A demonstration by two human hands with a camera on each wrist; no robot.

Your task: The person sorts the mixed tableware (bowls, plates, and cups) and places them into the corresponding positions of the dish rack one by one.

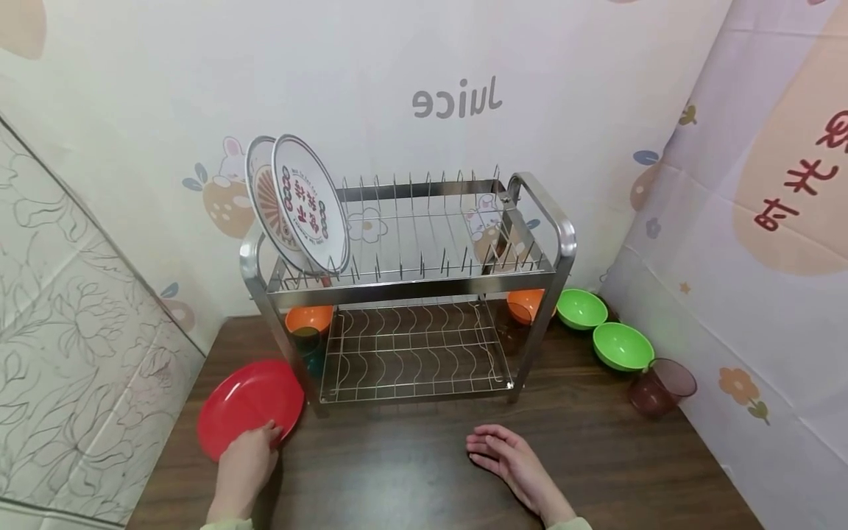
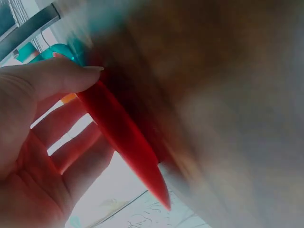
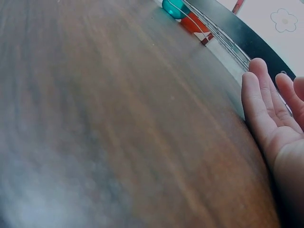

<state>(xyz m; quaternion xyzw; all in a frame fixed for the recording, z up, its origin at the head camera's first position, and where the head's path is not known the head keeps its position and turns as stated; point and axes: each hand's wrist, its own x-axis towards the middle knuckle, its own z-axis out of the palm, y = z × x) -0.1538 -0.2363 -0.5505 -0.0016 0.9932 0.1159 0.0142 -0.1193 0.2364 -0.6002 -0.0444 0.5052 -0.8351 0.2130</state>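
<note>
My left hand (image 1: pixel 246 460) is at the near rim of a red plate (image 1: pixel 248 397) at the table's left side. In the left wrist view, the thumb (image 2: pixel 71 76) lies along the plate's edge with the fingers spread on its other face, pinching it. My right hand (image 1: pixel 506 464) rests on the table in front of the rack, fingers loosely bent and holding nothing. Two white patterned plates (image 1: pixel 311 202) stand upright at the left end of the metal dish rack's (image 1: pixel 411 283) upper tier. Its lower wire tier (image 1: pixel 411 353) bears no dishes.
Behind the rack's left leg are an orange bowl (image 1: pixel 309 318) and a teal cup (image 1: pixel 311 353). Another orange bowl (image 1: pixel 526 303) and a brownish see-through cup (image 1: pixel 510 335) sit by its right leg. Further right are two green bowls (image 1: pixel 623 346) and a purplish cup (image 1: pixel 662 388). Printed sheets enclose the table.
</note>
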